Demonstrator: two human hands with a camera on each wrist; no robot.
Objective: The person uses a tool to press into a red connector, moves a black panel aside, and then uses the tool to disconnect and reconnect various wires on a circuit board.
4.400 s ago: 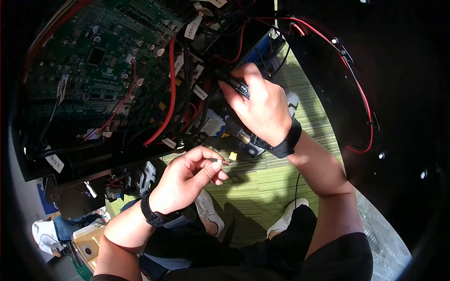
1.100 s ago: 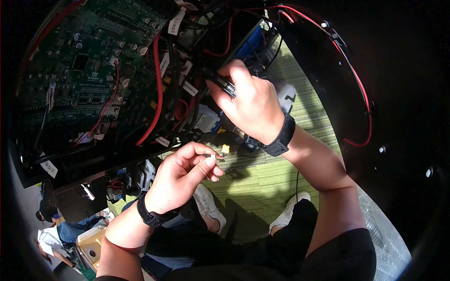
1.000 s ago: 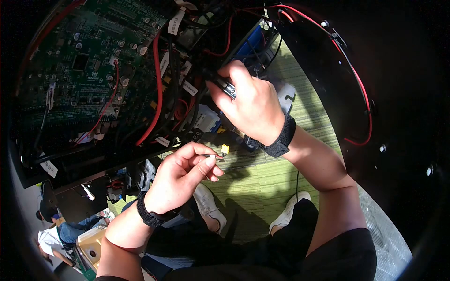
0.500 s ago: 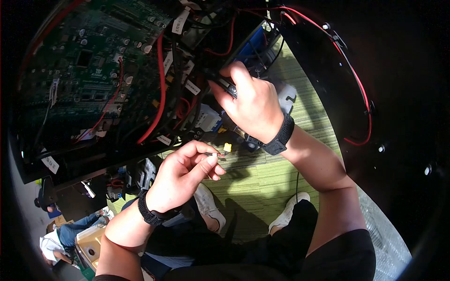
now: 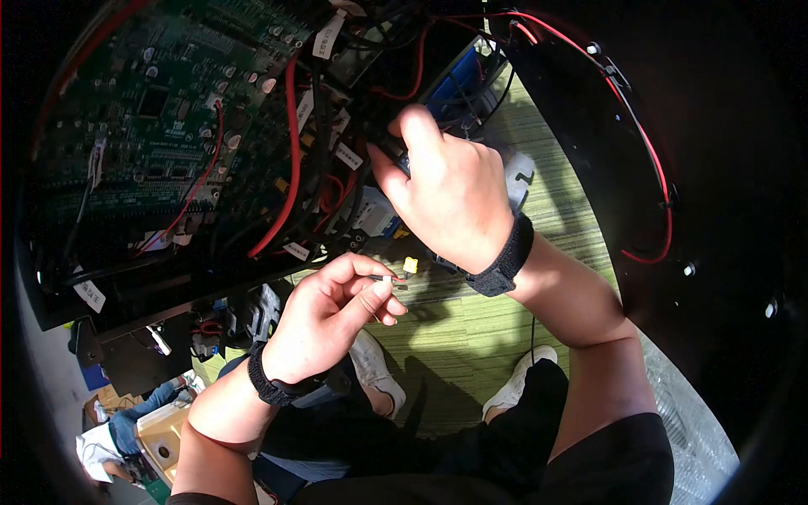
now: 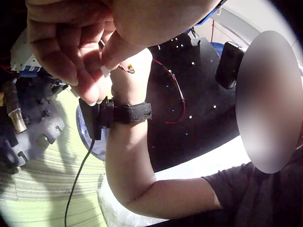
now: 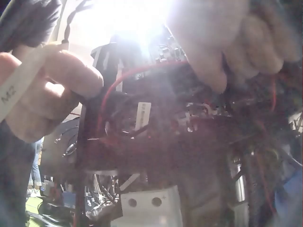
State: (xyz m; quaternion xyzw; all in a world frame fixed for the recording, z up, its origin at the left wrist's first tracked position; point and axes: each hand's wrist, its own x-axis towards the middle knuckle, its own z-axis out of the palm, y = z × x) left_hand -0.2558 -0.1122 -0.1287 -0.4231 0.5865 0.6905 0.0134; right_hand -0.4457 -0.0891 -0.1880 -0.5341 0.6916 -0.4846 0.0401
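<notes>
Between thumb and forefinger, my left hand [image 5: 324,316] pinches a thin red-and-black cable [image 5: 399,280] with a small white tag. A yellow connector [image 5: 410,265] shows at its end, just beyond the fingertips. The tag [image 7: 16,82] reads "M2" in the right wrist view. My right hand [image 5: 454,185] reaches into the wiring at the open housing, thumb and forefinger bent round a dark tool handle [image 5: 404,162]. Most of that tool is hidden behind the hand, and I cannot tell its kind.
A green circuit board [image 5: 168,126] fills the upper left, with a thick red cable [image 5: 291,160] beside it. A black panel [image 5: 707,168] with a red-and-black wire stands at right. Below lies the green carpet [image 5: 471,337]. Another person [image 5: 101,446] is at lower left.
My right hand has shifted slightly and turned, so the dark handle seen earlier is now mostly covered. My left hand keeps its pinch on the cable, nearly still.
</notes>
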